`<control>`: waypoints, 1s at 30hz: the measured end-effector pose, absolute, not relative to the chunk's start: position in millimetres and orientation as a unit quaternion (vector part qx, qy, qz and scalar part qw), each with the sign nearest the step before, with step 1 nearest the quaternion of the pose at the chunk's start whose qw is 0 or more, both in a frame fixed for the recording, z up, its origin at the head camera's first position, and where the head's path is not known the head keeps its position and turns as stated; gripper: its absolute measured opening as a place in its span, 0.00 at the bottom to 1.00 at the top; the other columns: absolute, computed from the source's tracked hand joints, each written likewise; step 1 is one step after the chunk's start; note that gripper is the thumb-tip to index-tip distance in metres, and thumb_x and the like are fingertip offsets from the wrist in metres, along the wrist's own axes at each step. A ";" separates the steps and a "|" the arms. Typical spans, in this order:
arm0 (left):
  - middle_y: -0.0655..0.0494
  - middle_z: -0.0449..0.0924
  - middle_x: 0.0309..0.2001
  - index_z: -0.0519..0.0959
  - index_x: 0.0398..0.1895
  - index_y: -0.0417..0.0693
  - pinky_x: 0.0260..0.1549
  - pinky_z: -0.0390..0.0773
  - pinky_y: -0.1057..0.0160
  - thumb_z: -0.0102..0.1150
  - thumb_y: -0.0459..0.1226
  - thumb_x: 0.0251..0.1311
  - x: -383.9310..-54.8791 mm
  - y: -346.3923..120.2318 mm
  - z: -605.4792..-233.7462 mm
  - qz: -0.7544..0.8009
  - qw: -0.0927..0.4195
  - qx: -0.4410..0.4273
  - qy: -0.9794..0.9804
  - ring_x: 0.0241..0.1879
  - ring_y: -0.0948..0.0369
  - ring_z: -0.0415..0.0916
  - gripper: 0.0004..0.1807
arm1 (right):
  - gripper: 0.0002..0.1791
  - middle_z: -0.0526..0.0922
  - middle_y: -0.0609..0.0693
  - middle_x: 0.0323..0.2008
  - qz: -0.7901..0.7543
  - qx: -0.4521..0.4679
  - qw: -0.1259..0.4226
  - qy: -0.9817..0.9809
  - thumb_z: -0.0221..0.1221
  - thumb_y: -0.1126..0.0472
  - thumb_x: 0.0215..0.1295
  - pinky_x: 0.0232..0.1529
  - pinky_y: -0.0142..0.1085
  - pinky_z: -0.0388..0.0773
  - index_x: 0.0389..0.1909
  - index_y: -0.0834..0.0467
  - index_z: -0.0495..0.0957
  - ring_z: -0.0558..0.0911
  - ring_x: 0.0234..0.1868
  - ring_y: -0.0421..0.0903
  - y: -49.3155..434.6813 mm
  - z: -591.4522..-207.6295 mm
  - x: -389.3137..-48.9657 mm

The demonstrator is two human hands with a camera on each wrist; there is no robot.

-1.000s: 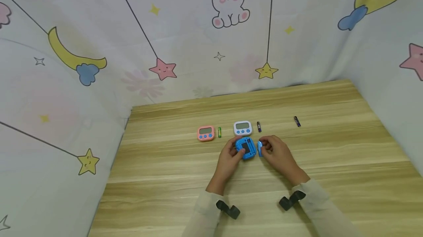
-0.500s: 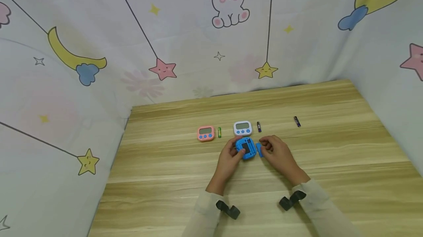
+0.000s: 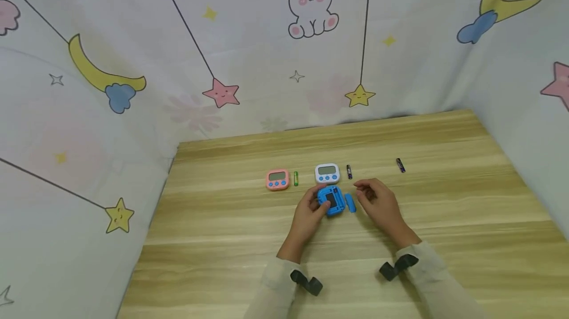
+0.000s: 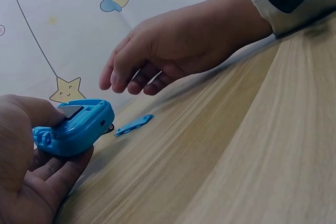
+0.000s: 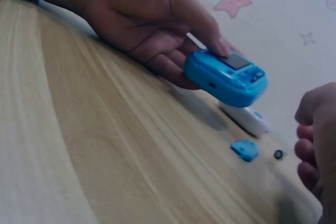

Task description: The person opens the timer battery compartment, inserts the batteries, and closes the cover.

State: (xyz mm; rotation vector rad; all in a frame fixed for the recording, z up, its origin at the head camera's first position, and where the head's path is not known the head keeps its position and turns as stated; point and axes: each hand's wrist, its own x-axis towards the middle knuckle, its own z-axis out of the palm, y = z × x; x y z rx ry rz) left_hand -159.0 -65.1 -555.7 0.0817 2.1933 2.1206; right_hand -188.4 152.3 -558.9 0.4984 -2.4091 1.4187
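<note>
A rounded blue device (image 3: 335,200), dark rectangle (image 3: 331,199) uppermost, gripped in the left hand (image 3: 308,212) I watch remotely, blue cover (image 3: 350,203) lying just beside, right hand (image 3: 378,202) relaxed, wood-grain table (image 3: 222,240) just beneath, star-printed white hanging (image 3: 258,42) behind.

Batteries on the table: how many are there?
3: a green battery right of the pink timer, a dark one right of the white timer, another dark one farther right. Others may be hidden.
</note>
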 end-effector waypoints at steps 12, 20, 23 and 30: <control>0.49 0.77 0.55 0.72 0.64 0.56 0.47 0.79 0.60 0.60 0.33 0.65 -158.4 -65.2 -555.7 0.681 0.040 0.026 0.731 0.52 0.56 0.78 0.25 | 0.13 0.80 0.53 0.39 0.506 0.146 0.248 -0.813 0.59 0.76 0.61 0.41 0.22 0.71 0.45 0.63 0.79 0.76 0.40 0.42 182.8 -556.5 -204.3; 0.47 0.77 0.55 0.72 0.65 0.53 0.47 0.79 0.59 0.59 0.32 0.65 -157.8 -64.6 -556.6 0.689 0.039 0.029 0.723 0.52 0.55 0.78 0.24 | 0.15 0.79 0.57 0.44 0.497 0.090 0.258 -0.824 0.57 0.76 0.61 0.50 0.27 0.71 0.48 0.64 0.79 0.76 0.48 0.50 209.7 -554.9 -217.0; 0.48 0.77 0.56 0.72 0.65 0.54 0.46 0.79 0.60 0.59 0.33 0.65 -157.8 -64.4 -556.9 0.689 0.043 0.028 0.723 0.52 0.55 0.79 0.25 | 0.15 0.78 0.57 0.47 0.498 0.057 0.242 -0.831 0.57 0.74 0.63 0.53 0.31 0.71 0.50 0.64 0.79 0.75 0.51 0.51 223.1 -553.6 -221.1; 0.48 0.77 0.55 0.72 0.65 0.56 0.47 0.79 0.60 0.59 0.33 0.65 -156.9 -64.7 -553.8 0.685 0.049 0.025 0.727 0.52 0.56 0.79 0.25 | 0.22 0.74 0.58 0.58 0.474 -0.011 0.129 -0.871 0.49 0.65 0.68 0.61 0.51 0.65 0.62 0.58 0.74 0.69 0.62 0.58 251.8 -550.4 -235.3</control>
